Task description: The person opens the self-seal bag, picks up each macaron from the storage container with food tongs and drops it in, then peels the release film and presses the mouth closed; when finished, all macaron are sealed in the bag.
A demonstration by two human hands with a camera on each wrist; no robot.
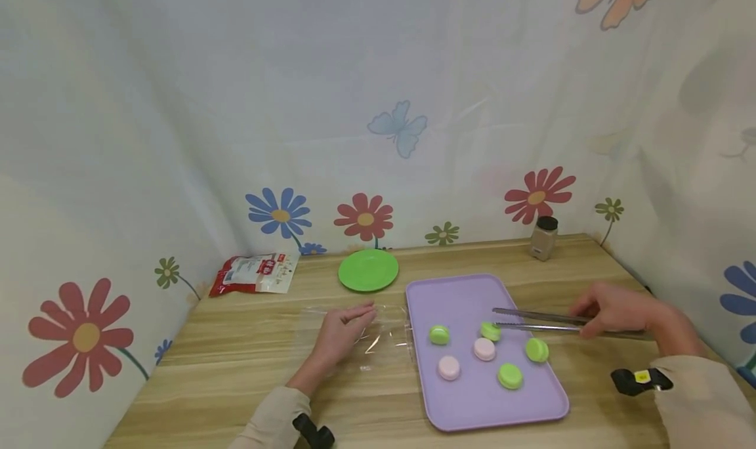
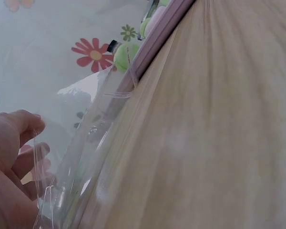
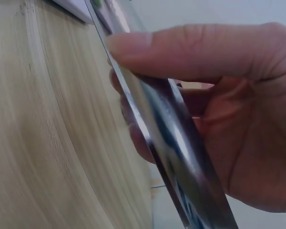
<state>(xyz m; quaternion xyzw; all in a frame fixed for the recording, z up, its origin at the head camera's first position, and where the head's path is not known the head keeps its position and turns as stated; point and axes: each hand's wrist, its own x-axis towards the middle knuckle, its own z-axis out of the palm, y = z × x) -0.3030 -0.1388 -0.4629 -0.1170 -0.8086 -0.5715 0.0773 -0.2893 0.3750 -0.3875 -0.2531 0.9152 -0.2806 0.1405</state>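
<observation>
My left hand [image 1: 344, 334] holds a clear plastic bag [image 1: 384, 344] near its edge; in the left wrist view the film [image 2: 81, 138] rises from the table and passes over the fingertips. My right hand [image 1: 617, 311] grips metal tongs [image 1: 552, 321], its thumb pressed on one arm [image 3: 167, 124] in the right wrist view. The tongs' tips reach over a lilac tray [image 1: 455, 298], one on each side of a green macaron [image 1: 489, 333] in the head view, with a gap between them. Several other green macarons [image 1: 510, 376] and two pink macarons [image 1: 449, 368] lie on the tray.
A round green plate [image 1: 369, 270] lies behind the bag. To its left is a red and white food packet [image 1: 256, 274]. A small jar with a black lid [image 1: 543, 239] stands at the back right. Flower-printed cloth [image 1: 331, 140] hangs behind the wooden table [image 1: 236, 344].
</observation>
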